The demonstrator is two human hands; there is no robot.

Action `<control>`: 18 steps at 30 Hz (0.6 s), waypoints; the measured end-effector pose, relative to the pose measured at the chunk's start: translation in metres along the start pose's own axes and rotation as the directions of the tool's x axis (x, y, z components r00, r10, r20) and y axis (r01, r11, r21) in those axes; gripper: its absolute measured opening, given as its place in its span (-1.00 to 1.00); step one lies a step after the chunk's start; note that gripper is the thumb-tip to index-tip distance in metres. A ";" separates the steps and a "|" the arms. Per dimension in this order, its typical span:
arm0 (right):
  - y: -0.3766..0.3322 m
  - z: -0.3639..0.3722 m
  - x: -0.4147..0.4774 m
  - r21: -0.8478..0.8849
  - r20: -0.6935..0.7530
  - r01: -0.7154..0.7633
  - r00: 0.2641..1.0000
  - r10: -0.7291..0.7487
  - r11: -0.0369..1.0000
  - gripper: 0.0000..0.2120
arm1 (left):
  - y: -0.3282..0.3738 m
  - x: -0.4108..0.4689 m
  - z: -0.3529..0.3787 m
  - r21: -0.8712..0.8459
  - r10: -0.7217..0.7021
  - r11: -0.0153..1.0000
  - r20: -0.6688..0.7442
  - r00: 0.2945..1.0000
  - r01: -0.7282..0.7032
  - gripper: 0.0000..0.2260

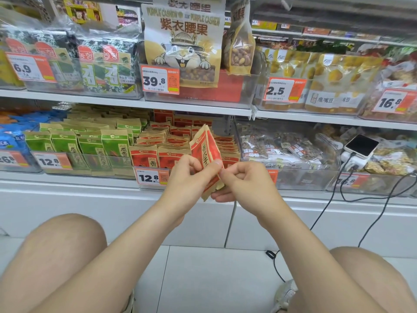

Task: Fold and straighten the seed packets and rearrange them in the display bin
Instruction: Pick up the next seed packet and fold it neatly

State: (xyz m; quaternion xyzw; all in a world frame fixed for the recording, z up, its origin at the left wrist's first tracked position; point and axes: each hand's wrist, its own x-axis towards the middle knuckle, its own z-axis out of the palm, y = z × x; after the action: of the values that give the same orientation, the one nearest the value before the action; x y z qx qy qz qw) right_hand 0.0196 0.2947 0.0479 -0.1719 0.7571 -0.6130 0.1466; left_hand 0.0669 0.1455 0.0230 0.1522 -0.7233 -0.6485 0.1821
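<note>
The person crouches before the lower shelf [126, 177], both hands raised in front of the clear display bin [149, 177] of red packets [158, 152]. The left hand [191, 177] and the right hand [243, 179] each pinch one red seed packet [206, 147] between curled fingers and thumb, holding it tilted, just above the bin's front edge. Green packets [90, 143] fill the neighbouring bin to the left.

Red packet bin [144, 186] is crammed full, so the only way in is the gap under the upper shelf [126, 104]. The 12.8 price tag [152, 178] on its clear front blocks going in low. The held packet [204, 150] sits right in front, and a black cable [330, 201] dangles to the right.
</note>
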 end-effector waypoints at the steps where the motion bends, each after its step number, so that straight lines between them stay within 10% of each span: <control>1: 0.002 0.002 0.001 0.021 -0.037 0.006 0.999 -0.006 1.000 -0.79 | 0.000 -0.001 0.001 0.068 0.014 0.998 0.014 1.000 -0.015 -0.55; 18: 0.009 -0.001 0.011 -0.159 -0.033 0.264 0.962 -0.272 0.951 -0.73 | 0.006 -0.002 0.002 -0.026 0.127 0.992 0.228 0.965 -0.125 -0.58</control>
State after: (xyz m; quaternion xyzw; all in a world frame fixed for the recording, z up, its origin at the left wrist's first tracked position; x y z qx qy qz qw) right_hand 0.0087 0.2925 0.0389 -0.2670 0.7752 -0.5719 0.0276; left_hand 0.0679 0.1487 0.0285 0.0290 -0.7440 -0.6529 0.1389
